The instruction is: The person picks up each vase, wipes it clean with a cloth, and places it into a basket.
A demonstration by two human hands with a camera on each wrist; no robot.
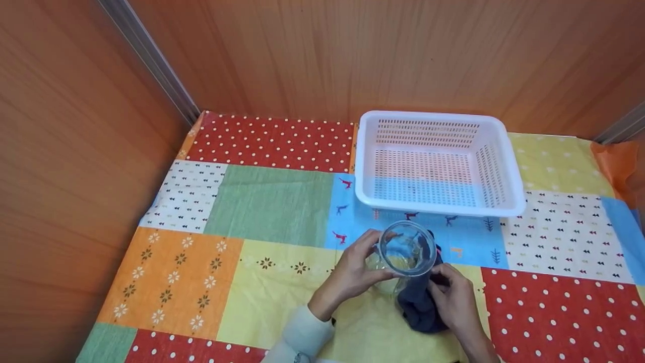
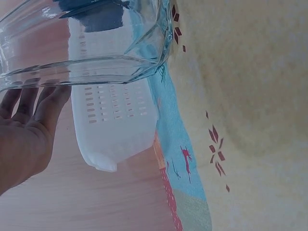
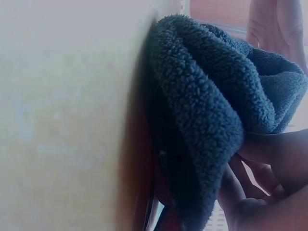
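Observation:
A clear glass jar (image 1: pixel 407 275) with a thick round rim is held above the cloth-covered table, its mouth facing up toward the head camera. My left hand (image 1: pixel 352 269) grips it near the rim, thumb in front and fingers behind. In the left wrist view, the glass jar (image 2: pixel 120 70) fills the top, with the left hand (image 2: pixel 29 130) beside it. My right hand (image 1: pixel 456 297) pinches a dark fuzzy towel (image 1: pixel 422 310) against the jar's right side. The right wrist view shows the bunched towel (image 3: pixel 202 91) and right-hand fingers (image 3: pixel 274 154) at its edge.
A white perforated plastic basket (image 1: pixel 515 201) stands just behind the hands, against the wooden back wall (image 1: pixel 302 60). A patchwork-print tablecloth (image 1: pixel 277 206) covers the table. Wooden panels rise at the left, and an orange cloth corner (image 1: pixel 615 161) shows at the far right.

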